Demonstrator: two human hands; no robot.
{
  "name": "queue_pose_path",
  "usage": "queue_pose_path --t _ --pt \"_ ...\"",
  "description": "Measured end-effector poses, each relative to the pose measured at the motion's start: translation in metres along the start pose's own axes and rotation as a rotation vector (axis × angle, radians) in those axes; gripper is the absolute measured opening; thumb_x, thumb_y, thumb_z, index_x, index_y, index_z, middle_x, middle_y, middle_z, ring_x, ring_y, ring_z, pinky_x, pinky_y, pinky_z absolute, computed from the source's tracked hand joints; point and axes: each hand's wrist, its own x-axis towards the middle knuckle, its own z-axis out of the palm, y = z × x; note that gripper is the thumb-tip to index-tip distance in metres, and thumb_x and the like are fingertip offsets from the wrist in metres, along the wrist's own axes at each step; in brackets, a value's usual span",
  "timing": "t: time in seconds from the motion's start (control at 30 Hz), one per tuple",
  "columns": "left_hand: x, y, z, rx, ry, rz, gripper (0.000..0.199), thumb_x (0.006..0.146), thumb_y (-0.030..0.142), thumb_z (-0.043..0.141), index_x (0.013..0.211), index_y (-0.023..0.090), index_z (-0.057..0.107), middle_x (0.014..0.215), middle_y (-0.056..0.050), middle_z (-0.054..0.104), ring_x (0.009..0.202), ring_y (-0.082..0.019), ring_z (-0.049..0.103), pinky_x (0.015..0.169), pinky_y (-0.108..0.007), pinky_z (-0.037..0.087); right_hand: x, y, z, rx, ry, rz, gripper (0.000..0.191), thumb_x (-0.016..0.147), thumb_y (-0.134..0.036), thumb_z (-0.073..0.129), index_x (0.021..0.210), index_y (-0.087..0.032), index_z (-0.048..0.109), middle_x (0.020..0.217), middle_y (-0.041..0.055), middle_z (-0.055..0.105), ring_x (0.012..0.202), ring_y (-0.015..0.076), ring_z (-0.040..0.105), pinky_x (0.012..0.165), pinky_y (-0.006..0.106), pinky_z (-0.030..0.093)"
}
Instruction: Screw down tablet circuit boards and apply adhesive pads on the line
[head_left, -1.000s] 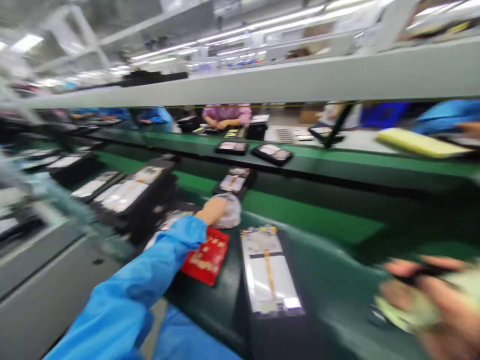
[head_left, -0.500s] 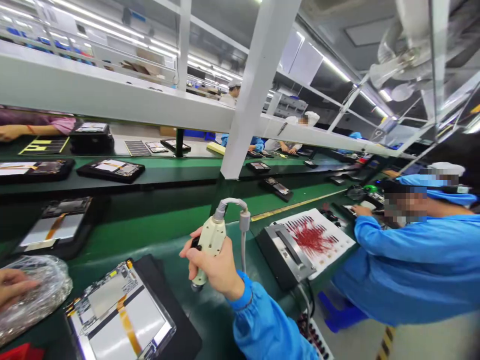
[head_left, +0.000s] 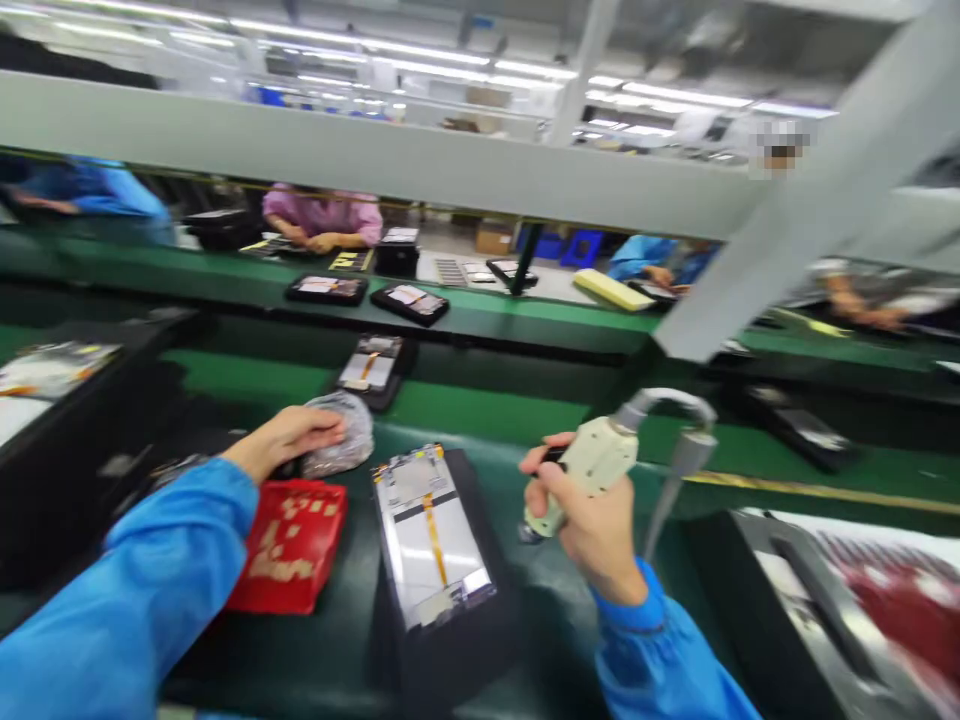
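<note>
- My left hand (head_left: 292, 438) has its fingers on a crinkled clear plastic bag (head_left: 349, 447); I cannot tell whether they pinch anything.
- My right hand (head_left: 589, 510) is wrapped around a pale handheld tool (head_left: 600, 455), its tip pointing down, a grey cable (head_left: 667, 490) at its top.
- The opened device (head_left: 412, 550) lies between my hands on a black block (head_left: 491, 625).
- A red holder (head_left: 328, 520) with small pale pieces sits below the bag.
</note>
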Motion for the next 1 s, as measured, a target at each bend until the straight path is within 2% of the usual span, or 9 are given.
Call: queue_pose_path --t 0.13,0.27,0.4,0.53,0.67,0.77,0.87,1.0 --pt "0.008 -0.007 -0.012 -0.044 -0.013 -0.079 0.011 0.078 0.005 0.079 0.079 0.008 0.069 0.064 -0.007 0.069 0.058 -0.015 0.069 0.065 -0.026 0.064 0.014 0.003 0.014 0.027 -0.002 -0.024 0.031 0.080 -0.025 0.080 0.105 -0.020 0.061 0.084 0.0029 0.073 0.044 0.0135 0.061 0.041 0.028 0.050" --pt "-0.006 -0.010 -0.012 -0.083 -0.115 -0.105 0.010 0.081 0.009 0.078 0.083 0.007 0.069 0.067 -0.007 0.070 0.060 -0.013 0.068 0.070 -0.027 0.063 0.025 -0.004 0.035 0.041 0.000 -0.053 0.030 0.079 -0.023 0.081 0.103 -0.019 0.063 0.083 0.0038 0.074 0.044 0.0151 0.060 0.041 0.031 0.050" --pt "-0.029 -0.017 -0.003 -0.106 -0.233 -0.126 0.012 0.081 0.013 0.081 0.084 0.007 0.071 0.070 -0.007 0.072 0.063 -0.013 0.069 0.074 -0.029 0.062 0.036 -0.006 0.059 0.047 -0.028 -0.077 0.029 0.080 -0.024 0.081 0.102 -0.020 0.064 0.083 0.0044 0.074 0.045 0.0151 0.060 0.041 0.031 0.050" --pt "-0.047 -0.026 0.012 -0.130 -0.305 -0.149 0.009 0.085 0.013 0.077 0.087 0.006 0.072 0.076 -0.011 0.075 0.068 -0.014 0.072 0.072 -0.027 0.062 0.045 0.002 0.082 0.080 -0.093 -0.072 0.029 0.080 -0.025 0.081 0.103 -0.019 0.064 0.082 0.0044 0.074 0.044 0.0149 0.060 0.041 0.030 0.049" --pt "-0.060 -0.030 0.025 -0.153 -0.352 -0.173 0.013 0.094 0.014 0.064 0.091 0.004 0.073 0.081 -0.014 0.077 0.071 -0.016 0.074 0.071 -0.028 0.062 0.052 0.014 0.100 0.098 -0.130 -0.046 0.029 0.081 -0.025 0.081 0.103 -0.019 0.064 0.083 0.0048 0.074 0.045 0.0147 0.061 0.042 0.030 0.049" --pt "-0.064 -0.034 0.031 -0.166 -0.399 -0.185 0.014 0.093 0.016 0.066 0.090 0.004 0.073 0.079 -0.013 0.076 0.067 -0.015 0.073 0.070 -0.028 0.061 0.056 0.021 0.108 0.111 -0.148 -0.030 0.030 0.081 -0.026 0.081 0.104 -0.018 0.064 0.084 0.0047 0.074 0.045 0.0147 0.061 0.041 0.029 0.049" --pt "-0.065 -0.042 0.037 -0.137 -0.424 -0.146 0.016 0.088 0.022 0.073 0.086 0.006 0.073 0.074 -0.010 0.074 0.060 -0.012 0.069 0.063 -0.025 0.059 0.060 0.025 0.115 0.119 -0.161 -0.021 0.031 0.081 -0.027 0.081 0.105 -0.019 0.063 0.084 0.0042 0.074 0.045 0.0142 0.061 0.041 0.029 0.049" --pt "-0.067 -0.057 0.049 -0.043 -0.348 0.025 0.019 0.076 0.025 0.081 0.075 0.009 0.072 0.065 -0.004 0.069 0.049 -0.010 0.061 0.049 -0.022 0.051 0.065 0.031 0.122 0.154 -0.183 -0.017 0.032 0.082 -0.030 0.080 0.106 -0.021 0.061 0.086 0.0031 0.074 0.046 0.0133 0.061 0.043 0.029 0.049"
